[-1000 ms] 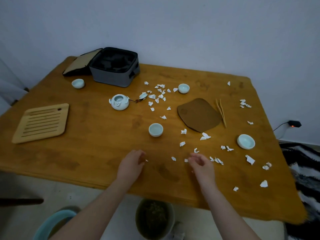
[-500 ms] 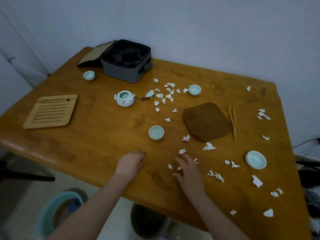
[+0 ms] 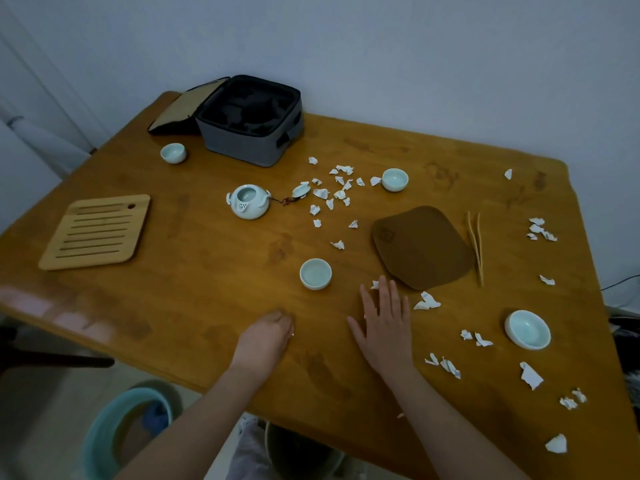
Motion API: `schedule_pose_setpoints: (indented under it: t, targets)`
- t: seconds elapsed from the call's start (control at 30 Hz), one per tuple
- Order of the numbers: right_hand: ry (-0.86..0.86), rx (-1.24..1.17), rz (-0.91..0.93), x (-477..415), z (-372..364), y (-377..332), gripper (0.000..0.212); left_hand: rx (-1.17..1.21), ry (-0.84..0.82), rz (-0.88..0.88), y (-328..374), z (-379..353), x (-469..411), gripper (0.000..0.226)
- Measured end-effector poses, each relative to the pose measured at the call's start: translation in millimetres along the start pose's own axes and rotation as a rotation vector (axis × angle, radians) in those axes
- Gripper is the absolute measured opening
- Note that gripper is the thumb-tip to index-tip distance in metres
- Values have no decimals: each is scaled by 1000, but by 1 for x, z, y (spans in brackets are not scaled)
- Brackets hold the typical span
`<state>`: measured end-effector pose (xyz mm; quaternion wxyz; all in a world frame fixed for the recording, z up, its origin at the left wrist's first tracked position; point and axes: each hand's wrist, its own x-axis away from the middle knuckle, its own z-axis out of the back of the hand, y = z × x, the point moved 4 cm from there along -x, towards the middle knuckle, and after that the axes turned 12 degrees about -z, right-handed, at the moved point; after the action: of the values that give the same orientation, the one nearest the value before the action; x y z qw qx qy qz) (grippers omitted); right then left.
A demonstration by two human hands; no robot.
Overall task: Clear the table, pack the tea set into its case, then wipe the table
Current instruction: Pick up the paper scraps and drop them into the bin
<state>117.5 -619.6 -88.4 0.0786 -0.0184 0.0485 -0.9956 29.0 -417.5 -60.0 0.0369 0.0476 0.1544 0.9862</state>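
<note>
We are resting our right hand (image 3: 384, 327) flat on the bench (image 3: 207, 289), fingers (image 3: 383, 292) straight and apart, a paper scrap (image 3: 374, 284) lying right at their tips, far from our curled left hand (image 3: 266, 336).

One head-worn wide-angle view looks forward and steeply down from the near edge of the counter (image 3: 207, 306), facing the far wall (image 3: 381, 46). It sits close: the person's arms (image 3: 214, 410) enter from the bottom, most of the counter top fills the frame, and the floor (image 3: 34, 427) shows at lower left
</note>
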Motion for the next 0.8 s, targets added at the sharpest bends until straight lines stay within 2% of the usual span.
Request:
schedule_pose_setpoints:
  t: [0.2,0.4,0.47,0.57,0.67,0.8]
  targets:
    - [64,-59,-32,-21,1,-2,47,173,-43,26,-10,4,-12,10]
    - [201,-114,-7,-24,5,2,26,360,28,148,-7,17,-26,10]
    - [174,-127,12,-26,7,1,21,475,46,206,-5,19,-30,14]
    - [75,-95,47,-32,7,1,12,817,63,396,-6,16,-34,21]
    - [60,-5,130,-40,9,0,19,1038,116,584,-4,13,-32,25]
    - [89,16,181,-50,18,-5,36,1052,99,679,0,14,-29,27]
